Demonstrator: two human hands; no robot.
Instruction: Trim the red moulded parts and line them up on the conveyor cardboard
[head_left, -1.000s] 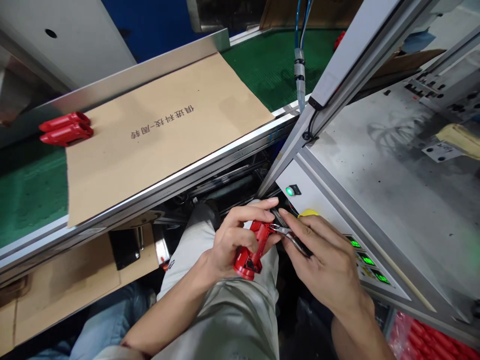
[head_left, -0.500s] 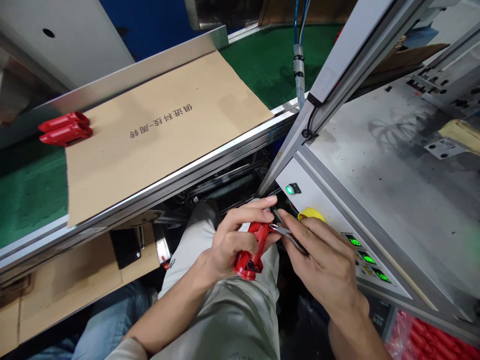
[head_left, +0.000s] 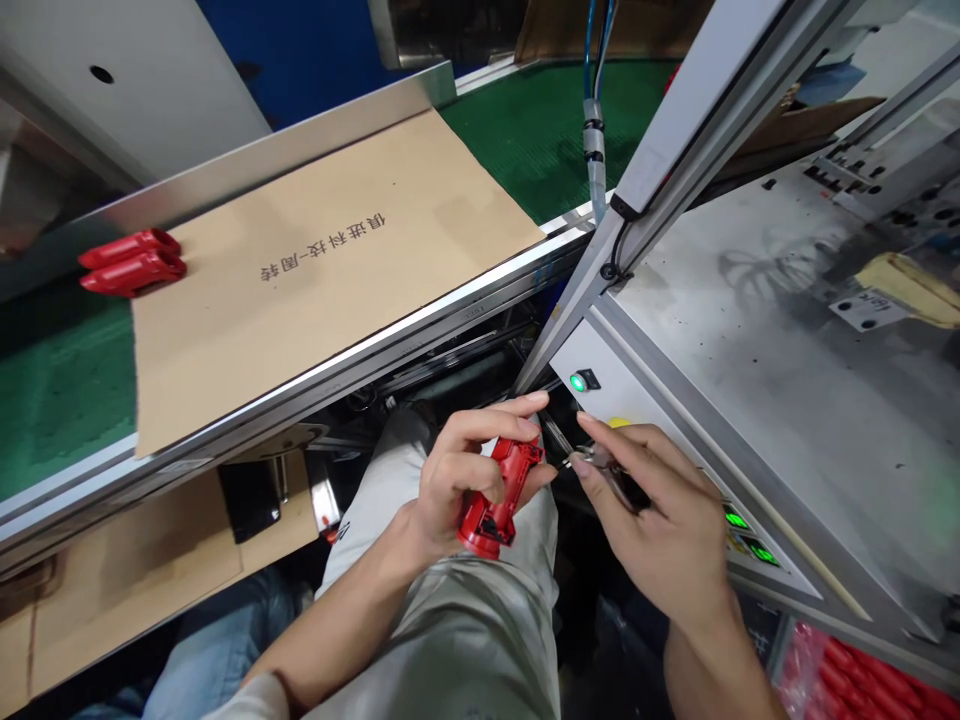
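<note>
My left hand (head_left: 457, 470) is closed around a red plastic housing (head_left: 504, 490), held tilted above my lap with its round end toward me. A short way to its right, my right hand (head_left: 660, 510) grips a pair of small metal nippers (head_left: 611, 470). The jaws of the nippers are apart from the housing and point toward its upper end. My right palm and fingers partly hide the handles. Two similar red housings (head_left: 135, 262) lie side by side at the left end of a cardboard sheet (head_left: 337, 320).
The cardboard lies on a green conveyor belt (head_left: 555, 110) with a metal rail. At right stands a machine table (head_left: 795, 350) with a lit green button (head_left: 577, 382) and green displays. An upright metal post (head_left: 675, 130) rises between them. Red parts in plastic (head_left: 862, 680) sit at lower right.
My right hand has drawn the nippers right, away from the housing they were touching. The housing has shifted slightly left and down in my left hand.
</note>
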